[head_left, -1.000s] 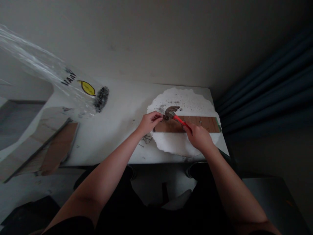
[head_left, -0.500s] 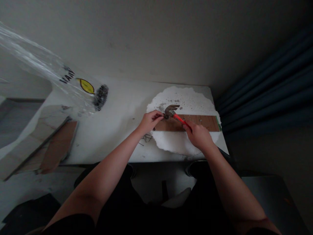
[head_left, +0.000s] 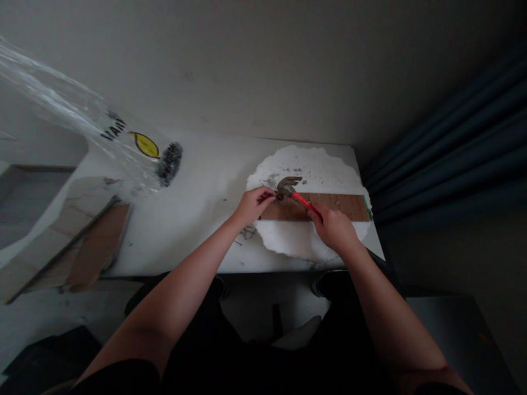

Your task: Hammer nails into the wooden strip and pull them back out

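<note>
My right hand (head_left: 335, 226) is wrapped round the red handle of a claw hammer (head_left: 303, 199). The hammer's dark head lies low over a brown wooden board (head_left: 329, 203), its claw pointing right and away from me. Close beside the head, my left hand (head_left: 256, 203) is closed in a pinch over the board's left end. What its fingertips hold is too small and dark to make out. Several loose nails (head_left: 247, 232) lie on the table just below my left wrist. The board rests on a rough-edged white sheet (head_left: 284, 236), with green at its right end.
The white table (head_left: 206, 219) stands against a grey wall. At its left are clear plastic wrap with a yellow print (head_left: 146, 145) and leaning brown boards (head_left: 99, 244). A dark blue curtain (head_left: 453, 131) hangs at the right.
Hardly anything differs. Both hands and the hammer stay in nearly the same place over the board.
</note>
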Tool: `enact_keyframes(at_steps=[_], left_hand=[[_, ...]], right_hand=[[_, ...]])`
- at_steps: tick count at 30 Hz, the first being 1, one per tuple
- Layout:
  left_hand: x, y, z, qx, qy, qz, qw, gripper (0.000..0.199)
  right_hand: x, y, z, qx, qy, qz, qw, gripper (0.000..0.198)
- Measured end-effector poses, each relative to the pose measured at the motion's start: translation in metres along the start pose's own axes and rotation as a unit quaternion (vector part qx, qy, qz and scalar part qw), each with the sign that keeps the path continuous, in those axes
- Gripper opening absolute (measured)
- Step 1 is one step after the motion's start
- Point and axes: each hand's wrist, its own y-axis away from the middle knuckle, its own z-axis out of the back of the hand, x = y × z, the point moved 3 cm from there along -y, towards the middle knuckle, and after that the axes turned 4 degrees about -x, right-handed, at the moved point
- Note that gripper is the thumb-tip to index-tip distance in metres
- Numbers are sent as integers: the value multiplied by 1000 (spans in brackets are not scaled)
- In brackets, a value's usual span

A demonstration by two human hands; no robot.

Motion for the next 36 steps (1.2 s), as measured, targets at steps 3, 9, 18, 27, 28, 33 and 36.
enact_keyframes(at_steps=[3,9,18,27,28,33,36], left_hand=[[-1,0,0,0,-11,0,1000,17],[-2,1,-2,3,-39,-21,999,13],[0,2,-5,-15,-71,-26,997,11],[-2,-1,-2,-31,-122,-59,990,7],[-1,-1,-2,-33,-121,-64,990,6],[3,0,-3,-31,-119,-76,990,4],[4,0,-4,-27,-121,-70,990,4]], right_hand=[[0,0,0,3,0,-3,1000,44],[0,-1,0,1,-7,-1,1000,45],[-1,5,12,-42,-27,-12,999,47],[8,16,30,-57,-28,-3,998,50],[9,16,30,-50,-25,-6,998,50],[14,15,30,-41,-14,-4,999,49],[16,16,31,-48,-7,-9,999,50]])
